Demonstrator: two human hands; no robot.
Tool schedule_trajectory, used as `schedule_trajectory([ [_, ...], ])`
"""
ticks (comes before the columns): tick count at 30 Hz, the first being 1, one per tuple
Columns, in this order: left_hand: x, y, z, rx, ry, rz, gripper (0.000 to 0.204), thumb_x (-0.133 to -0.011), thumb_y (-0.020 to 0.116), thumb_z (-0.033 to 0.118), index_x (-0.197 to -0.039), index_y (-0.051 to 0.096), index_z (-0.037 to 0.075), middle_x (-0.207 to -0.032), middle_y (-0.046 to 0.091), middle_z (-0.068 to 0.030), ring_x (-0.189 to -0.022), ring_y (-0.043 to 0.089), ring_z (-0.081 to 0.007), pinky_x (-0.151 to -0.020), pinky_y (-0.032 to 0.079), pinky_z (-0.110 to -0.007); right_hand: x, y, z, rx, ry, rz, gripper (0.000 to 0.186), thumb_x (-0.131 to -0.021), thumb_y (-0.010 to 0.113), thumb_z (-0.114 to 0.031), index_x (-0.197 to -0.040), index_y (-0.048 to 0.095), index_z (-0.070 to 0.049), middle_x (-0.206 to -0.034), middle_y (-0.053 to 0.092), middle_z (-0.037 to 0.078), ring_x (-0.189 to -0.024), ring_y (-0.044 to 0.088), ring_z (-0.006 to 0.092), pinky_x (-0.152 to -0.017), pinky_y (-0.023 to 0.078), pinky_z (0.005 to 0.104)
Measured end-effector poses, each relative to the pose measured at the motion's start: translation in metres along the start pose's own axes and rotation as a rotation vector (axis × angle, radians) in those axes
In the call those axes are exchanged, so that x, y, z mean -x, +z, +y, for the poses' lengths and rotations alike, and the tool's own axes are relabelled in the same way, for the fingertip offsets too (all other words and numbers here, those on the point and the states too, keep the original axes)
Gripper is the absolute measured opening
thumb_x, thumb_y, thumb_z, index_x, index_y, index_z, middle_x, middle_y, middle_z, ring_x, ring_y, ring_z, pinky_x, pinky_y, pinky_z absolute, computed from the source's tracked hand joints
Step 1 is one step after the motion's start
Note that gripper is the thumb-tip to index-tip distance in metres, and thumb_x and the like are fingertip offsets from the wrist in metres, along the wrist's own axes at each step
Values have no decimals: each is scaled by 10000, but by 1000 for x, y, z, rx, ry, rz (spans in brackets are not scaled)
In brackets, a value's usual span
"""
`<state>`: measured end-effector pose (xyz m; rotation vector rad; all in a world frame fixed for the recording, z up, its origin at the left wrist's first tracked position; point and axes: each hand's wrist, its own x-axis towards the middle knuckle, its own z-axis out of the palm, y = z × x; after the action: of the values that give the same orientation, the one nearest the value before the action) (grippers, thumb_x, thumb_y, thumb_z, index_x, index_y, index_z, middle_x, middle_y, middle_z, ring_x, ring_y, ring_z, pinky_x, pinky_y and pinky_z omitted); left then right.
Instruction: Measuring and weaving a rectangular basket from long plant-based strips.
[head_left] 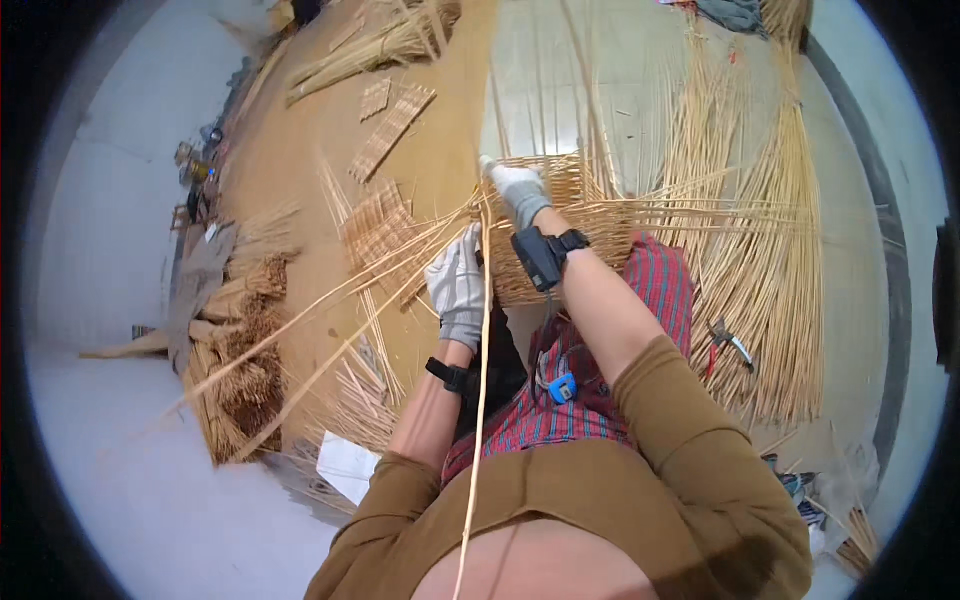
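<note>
At the basket's left end: two hands, both gloved, one near the body and one further out.
Left hand (458,280): fingers curled by the near left corner, right beside one long rod (479,400) running back toward the person; can't tell if it's gripping anything.
Right hand (518,190): bent over the far left corner, can't tell which rod it's got, if any.
Basket (607,235): just the one, at the knees, long axis pretty much left to right. Uprights point away from the person, loose rods stick out past both ends.
Lap: red checked cloth (510,425) with one blue tape measure (562,388) over it.
Brown mat (455,130): three flat woven pieces (392,132) left of the basket, one rod bundle (375,65) toward the far edge, a heap of bundles (245,345) along the left edge.
Pale floor (640,90): big rod spread (775,300) toward the right edge, way too many to count, plus one pair of pruners (721,334) by its left side.
</note>
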<state>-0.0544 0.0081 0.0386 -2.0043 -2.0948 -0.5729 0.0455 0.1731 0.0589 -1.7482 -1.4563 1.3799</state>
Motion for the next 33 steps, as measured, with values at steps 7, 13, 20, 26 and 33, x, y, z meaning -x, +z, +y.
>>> schedule_trajectory([
  [7,-6,16,-17,-49,75,10,426,-900,607,166,-1324,560,173,-1145,713,-82,-935,695,-291,-830,489,-467,-18,32,25,-381,49,354,1026,-744,762,-571,-1418,402,114,-1393,501,341,-1321,505,388,-1079,425,385],
  [13,-19,21,-7,3,-79,-164,382,-989,543,213,-1368,532,169,-1098,713,-137,-889,684,-356,-769,523,-444,-10,32,36,-183,-571,662,779,-895,650,-201,-1556,259,-69,-1271,598,250,-1120,599,391,-1002,455,445],
  [20,-10,26,-26,90,-112,-68,578,-829,698,198,-1371,517,111,-1120,687,-183,-938,679,-395,-743,551,-465,-32,16,-20,-488,-328,156,782,-858,629,-86,-1520,222,5,-1131,675,210,-889,691,258,-743,545,367],
  [26,-4,47,-11,158,-134,-146,639,-841,753,301,-1375,476,85,-1091,669,-227,-920,655,-414,-775,530,-482,-60,35,-24,-767,-643,450,833,-889,659,-144,-1533,157,20,-991,728,165,-693,690,301,-619,557,366],
  [33,2,25,0,115,-85,-64,564,-867,722,268,-1345,489,79,-904,654,-219,-801,645,-412,-686,516,-500,37,-54,-90,-687,-1065,240,764,-947,620,-173,-1570,181,-125,-1011,731,131,-821,692,332,-706,544,391],
])
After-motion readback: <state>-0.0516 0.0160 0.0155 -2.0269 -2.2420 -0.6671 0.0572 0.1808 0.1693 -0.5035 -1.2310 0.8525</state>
